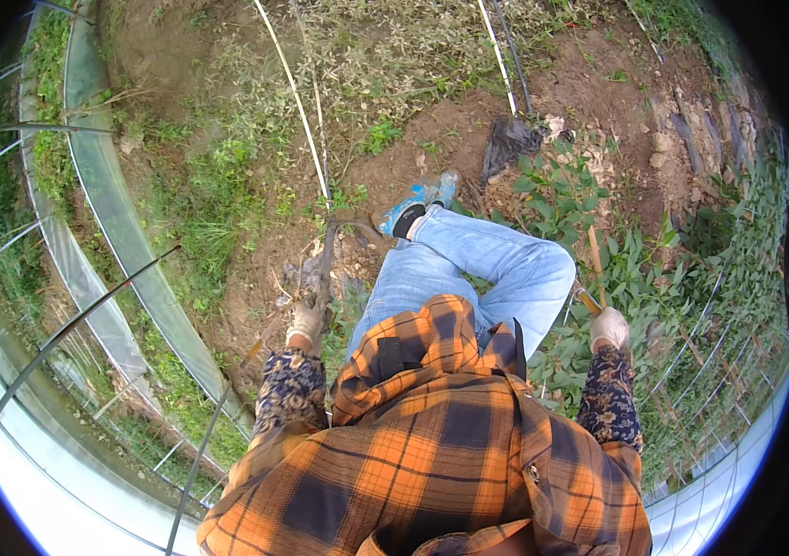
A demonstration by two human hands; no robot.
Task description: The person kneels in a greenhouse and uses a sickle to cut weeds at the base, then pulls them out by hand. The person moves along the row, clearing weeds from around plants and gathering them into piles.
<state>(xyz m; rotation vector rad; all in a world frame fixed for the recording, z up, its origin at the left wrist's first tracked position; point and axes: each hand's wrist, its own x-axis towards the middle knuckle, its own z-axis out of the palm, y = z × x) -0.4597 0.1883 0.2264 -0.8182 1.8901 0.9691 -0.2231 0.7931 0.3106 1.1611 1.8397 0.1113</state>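
Note:
My left hand (307,321), in a pale glove, is closed at the lower end of a long dark strip (326,267), which looks like twisted plastic film. Dry stems and soil clods lie about it. At the other side, my right hand (610,329), also gloved, grips a hand tool (587,301) with a yellowish part showing; the rest is hidden by the fingers and leaves. Just beyond that hand a thin wooden stake (595,254) leans among green leafy plants (561,198). Between the hands are my bent legs in jeans (464,267) and blue shoes (411,207).
A crumpled black plastic sheet (509,144) lies on the soil ahead, near a white pole (498,55). Another white pole (297,97) rises left of it. Clear film (106,187) and a dark rod (74,337) run along the left. Dense plants (728,278) grow at right.

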